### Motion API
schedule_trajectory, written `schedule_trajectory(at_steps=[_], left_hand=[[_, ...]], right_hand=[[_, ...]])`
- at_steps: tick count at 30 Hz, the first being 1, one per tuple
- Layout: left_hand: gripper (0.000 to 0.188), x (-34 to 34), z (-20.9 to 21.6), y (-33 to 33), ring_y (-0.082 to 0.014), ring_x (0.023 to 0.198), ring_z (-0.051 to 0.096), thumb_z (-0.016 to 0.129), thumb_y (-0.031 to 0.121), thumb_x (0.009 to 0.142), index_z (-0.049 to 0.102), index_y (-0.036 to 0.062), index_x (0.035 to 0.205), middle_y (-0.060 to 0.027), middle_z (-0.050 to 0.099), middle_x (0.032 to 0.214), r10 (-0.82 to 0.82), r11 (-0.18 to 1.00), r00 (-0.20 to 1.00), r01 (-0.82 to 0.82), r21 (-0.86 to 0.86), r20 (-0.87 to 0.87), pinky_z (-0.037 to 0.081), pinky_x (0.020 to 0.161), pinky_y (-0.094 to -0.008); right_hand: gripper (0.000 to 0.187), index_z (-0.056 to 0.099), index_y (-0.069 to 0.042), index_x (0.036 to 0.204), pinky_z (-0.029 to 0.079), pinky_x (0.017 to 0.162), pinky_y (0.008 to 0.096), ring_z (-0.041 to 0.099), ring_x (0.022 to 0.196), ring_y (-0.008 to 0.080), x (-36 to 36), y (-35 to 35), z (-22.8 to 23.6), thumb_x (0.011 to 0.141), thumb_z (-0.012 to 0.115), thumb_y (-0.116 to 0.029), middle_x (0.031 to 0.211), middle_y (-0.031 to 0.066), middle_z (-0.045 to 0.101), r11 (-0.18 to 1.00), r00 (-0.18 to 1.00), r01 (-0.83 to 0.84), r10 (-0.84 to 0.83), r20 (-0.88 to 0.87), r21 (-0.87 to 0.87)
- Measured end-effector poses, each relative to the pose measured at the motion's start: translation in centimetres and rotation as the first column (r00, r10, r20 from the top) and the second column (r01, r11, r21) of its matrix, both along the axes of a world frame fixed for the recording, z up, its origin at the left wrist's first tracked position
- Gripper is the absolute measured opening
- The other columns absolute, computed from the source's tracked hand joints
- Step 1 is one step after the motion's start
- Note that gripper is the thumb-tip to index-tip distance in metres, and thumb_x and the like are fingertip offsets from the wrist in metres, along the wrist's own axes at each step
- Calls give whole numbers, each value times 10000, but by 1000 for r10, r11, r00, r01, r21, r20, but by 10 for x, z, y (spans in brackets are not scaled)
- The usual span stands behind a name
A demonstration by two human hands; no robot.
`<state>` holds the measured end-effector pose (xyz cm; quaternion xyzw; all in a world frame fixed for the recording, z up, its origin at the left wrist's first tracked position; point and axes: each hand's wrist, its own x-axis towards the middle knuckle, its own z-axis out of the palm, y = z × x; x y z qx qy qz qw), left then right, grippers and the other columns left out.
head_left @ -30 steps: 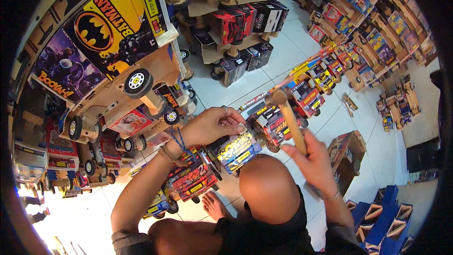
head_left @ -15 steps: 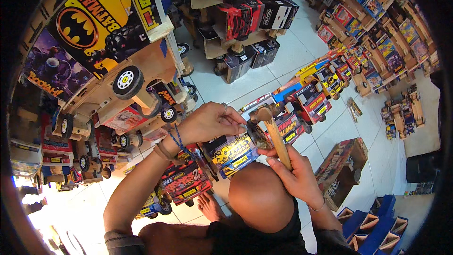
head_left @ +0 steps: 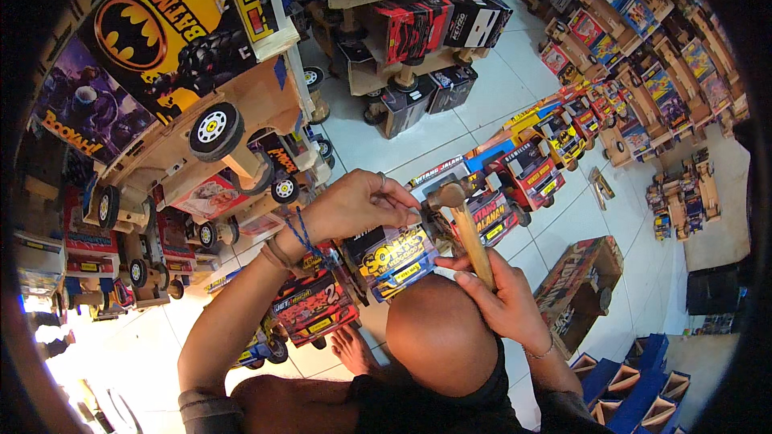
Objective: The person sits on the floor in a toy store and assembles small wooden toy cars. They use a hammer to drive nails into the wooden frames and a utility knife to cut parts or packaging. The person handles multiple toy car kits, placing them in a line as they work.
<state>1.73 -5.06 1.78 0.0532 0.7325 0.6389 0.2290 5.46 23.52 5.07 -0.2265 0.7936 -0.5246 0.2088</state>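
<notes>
My right hand (head_left: 508, 299) is wrapped round the wooden handle of a hammer (head_left: 476, 247). The hammer's head is raised close to the fingertips of my left hand (head_left: 358, 207). Those left fingers are pinched together at the upper edge of a toy truck (head_left: 396, 257) with a yellow and blue printed panel. Whatever they pinch is too small or hidden to make out. The truck stands by my bent knee, which covers part of its lower end. A red toy truck (head_left: 315, 305) sits to its left, partly behind my left forearm.
More toy trucks (head_left: 527, 173) run in a row toward the far right. Large wooden toy trucks with a yellow and black panel (head_left: 161, 40) rise at the left. A printed wooden box (head_left: 581, 289) lies on the tiled floor at right, above blue wooden pieces (head_left: 643, 378).
The whole view has shifted slightly. Both hands and the hammer hold almost the same position beside the truck.
</notes>
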Motion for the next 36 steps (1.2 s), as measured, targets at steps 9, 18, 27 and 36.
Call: schedule_trajectory(at_steps=[9, 18, 27, 36], left_hand=[[321, -3, -14, -1, -91, 923, 679, 767, 231, 930, 719, 5, 1152, -57, 745, 1004, -10, 1000, 998, 11, 14, -56, 545, 843, -248], [323, -3, -18, -2, -94, 840, 682, 810, 219, 880, 743, -3, 1105, -65, 749, 926, 7, 1000, 997, -8, -18, -80, 549, 782, -262], [277, -5, -25, -4, -97, 839, 703, 772, 153, 901, 735, -16, 1116, -77, 755, 923, 10, 999, 997, -6, 45, -70, 564, 764, -256], [267, -4, -26, -2, -110, 792, 716, 728, 112, 918, 716, -46, 1133, -79, 758, 889, 17, 998, 994, -9, 68, -111, 568, 742, -252]], right_hand=[[276, 549, -60, 1171, 445, 535, 422, 629, 577, 327, 4, 27, 15, 1023, 618, -284, 680, 175, 590, 930, 992, 101, -65, -113, 353], [428, 465, -49, 1418, 515, 615, 444, 680, 708, 392, 12, 37, 22, 1033, 577, -198, 902, 175, 694, 971, 1000, 3, 2, -18, 239], [633, 362, -199, 1573, 549, 588, 458, 673, 667, 341, -4, 40, 25, 992, 608, -143, 908, 156, 684, 815, 849, -129, 385, -362, 564], [649, 354, -185, 1578, 544, 572, 452, 675, 664, 335, -6, 35, 22, 983, 610, -131, 857, 147, 687, 890, 810, -112, 340, -478, 443]])
